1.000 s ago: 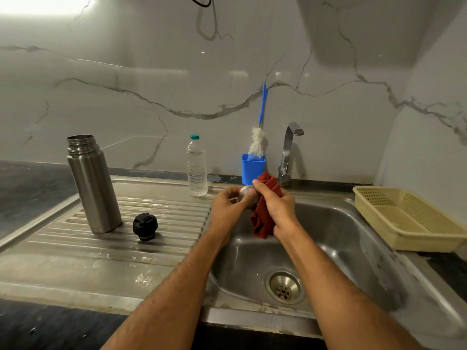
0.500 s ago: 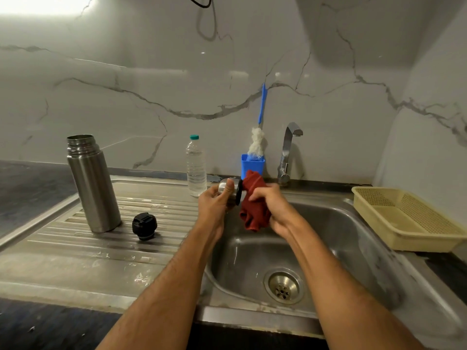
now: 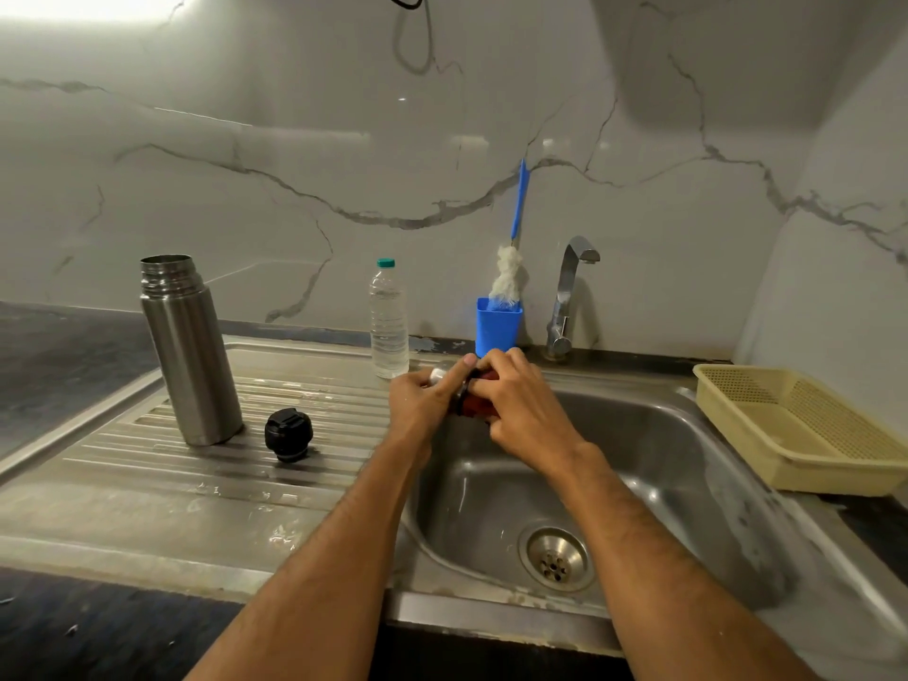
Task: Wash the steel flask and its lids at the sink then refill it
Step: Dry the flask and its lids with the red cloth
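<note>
The left hand [image 3: 425, 398] holds the steel lid [image 3: 449, 380] over the sink [image 3: 638, 459]. The right hand [image 3: 521, 403] pushes a red cloth [image 3: 479, 405] into it. The flask [image 3: 189, 351] stands open on the counter [image 3: 147, 493], beside the black lid [image 3: 288, 433]. Wet fingers may slip, and the lid could drop into the sink.

This is a home kitchen. A shiny steel sink [image 3: 688, 464] with a round drain [image 3: 555, 558] sits in a dark stone counter [image 3: 73, 626]. A curved silver tap [image 3: 570, 292] stands behind it. Beside the bowl is a ridged steel draining board [image 3: 147, 474]. The wall [image 3: 245, 154] is white marble with grey veins. A blue cup [image 3: 497, 327] holds a fluffy white bottle brush [image 3: 509, 277], and a pale yellow plastic basket [image 3: 806, 430] waits on the right.
</note>
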